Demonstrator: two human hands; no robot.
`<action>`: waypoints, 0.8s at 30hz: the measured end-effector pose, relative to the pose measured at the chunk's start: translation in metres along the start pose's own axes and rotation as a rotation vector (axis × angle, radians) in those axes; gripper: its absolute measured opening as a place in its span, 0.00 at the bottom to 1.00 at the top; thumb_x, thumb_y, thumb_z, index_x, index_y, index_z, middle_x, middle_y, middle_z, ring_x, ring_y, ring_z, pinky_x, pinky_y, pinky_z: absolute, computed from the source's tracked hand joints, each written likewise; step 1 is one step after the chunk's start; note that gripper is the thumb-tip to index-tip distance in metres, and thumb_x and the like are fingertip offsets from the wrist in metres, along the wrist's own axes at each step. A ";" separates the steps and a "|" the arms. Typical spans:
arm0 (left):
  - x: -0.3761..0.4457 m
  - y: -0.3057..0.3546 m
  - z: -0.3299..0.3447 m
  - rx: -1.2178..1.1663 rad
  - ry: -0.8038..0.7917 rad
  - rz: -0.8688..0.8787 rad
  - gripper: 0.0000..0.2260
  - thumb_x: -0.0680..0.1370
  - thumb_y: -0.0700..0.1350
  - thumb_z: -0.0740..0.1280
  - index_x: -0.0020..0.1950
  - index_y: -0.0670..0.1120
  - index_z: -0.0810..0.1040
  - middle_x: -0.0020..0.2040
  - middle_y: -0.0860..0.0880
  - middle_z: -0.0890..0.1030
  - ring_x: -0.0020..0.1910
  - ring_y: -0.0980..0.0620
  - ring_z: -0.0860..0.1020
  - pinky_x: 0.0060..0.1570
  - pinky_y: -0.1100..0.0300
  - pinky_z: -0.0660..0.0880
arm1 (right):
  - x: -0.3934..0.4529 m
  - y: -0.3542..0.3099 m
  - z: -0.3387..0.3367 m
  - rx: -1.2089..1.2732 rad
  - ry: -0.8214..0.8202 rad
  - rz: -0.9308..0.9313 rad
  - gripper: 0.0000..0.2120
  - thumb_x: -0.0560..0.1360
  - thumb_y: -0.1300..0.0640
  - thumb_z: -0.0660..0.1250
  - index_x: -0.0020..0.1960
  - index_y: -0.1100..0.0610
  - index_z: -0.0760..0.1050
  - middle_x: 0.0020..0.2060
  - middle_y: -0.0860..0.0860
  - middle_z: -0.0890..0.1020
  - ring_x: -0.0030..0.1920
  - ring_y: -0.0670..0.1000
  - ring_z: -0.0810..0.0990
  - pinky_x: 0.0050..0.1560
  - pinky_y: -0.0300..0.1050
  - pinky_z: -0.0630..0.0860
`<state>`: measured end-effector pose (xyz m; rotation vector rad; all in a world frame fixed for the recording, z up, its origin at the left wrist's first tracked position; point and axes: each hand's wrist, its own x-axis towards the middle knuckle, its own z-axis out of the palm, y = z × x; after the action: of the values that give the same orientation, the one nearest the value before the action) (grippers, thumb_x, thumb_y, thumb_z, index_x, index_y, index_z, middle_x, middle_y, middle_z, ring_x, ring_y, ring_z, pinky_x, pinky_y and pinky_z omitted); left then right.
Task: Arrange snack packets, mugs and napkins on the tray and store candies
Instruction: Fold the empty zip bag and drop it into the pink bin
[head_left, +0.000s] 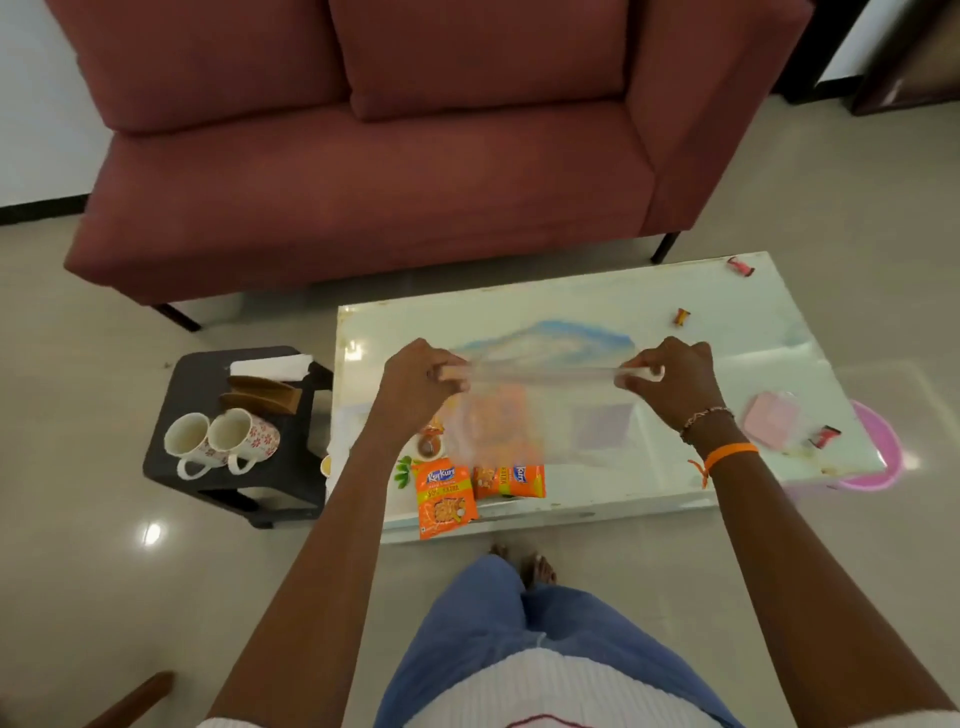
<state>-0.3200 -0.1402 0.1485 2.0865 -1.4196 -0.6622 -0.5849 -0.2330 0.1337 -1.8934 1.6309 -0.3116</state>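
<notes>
A clear plastic bag (498, 410) is held stretched above the white table (727, 312), its top edge pinched by the left hand (421, 384) and the right hand (670, 379). 2 orange snack packets (447, 499) lie at the table's near edge; 2 floral mugs (223, 441) sit on a black stool (208, 499) left of it.

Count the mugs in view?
2. Both lie tipped on the black side table, touching: left mug, right mug. None visible elsewhere.
</notes>
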 end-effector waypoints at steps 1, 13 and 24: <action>0.003 0.008 0.001 0.021 0.067 0.036 0.09 0.71 0.41 0.72 0.50 0.41 0.83 0.38 0.52 0.70 0.43 0.51 0.71 0.39 0.75 0.63 | -0.001 -0.001 -0.001 -0.134 0.027 0.034 0.14 0.67 0.52 0.74 0.51 0.57 0.82 0.44 0.53 0.74 0.56 0.60 0.68 0.52 0.48 0.67; 0.063 0.054 0.027 -0.633 -0.145 -0.081 0.38 0.74 0.60 0.64 0.76 0.55 0.45 0.78 0.49 0.51 0.76 0.47 0.55 0.71 0.51 0.54 | 0.013 -0.016 -0.019 0.475 -0.093 0.085 0.04 0.71 0.61 0.70 0.43 0.52 0.80 0.42 0.54 0.85 0.32 0.46 0.80 0.30 0.31 0.75; 0.096 0.123 0.148 -0.971 -1.213 -0.386 0.34 0.64 0.66 0.66 0.64 0.47 0.76 0.63 0.44 0.78 0.60 0.44 0.77 0.61 0.47 0.74 | -0.008 0.080 -0.056 1.122 0.019 0.513 0.18 0.73 0.68 0.65 0.60 0.54 0.75 0.52 0.60 0.75 0.50 0.59 0.70 0.51 0.53 0.66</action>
<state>-0.4691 -0.2904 0.1107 1.0686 -0.7547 -2.4267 -0.6822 -0.2461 0.1327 -0.6199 1.3990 -0.8022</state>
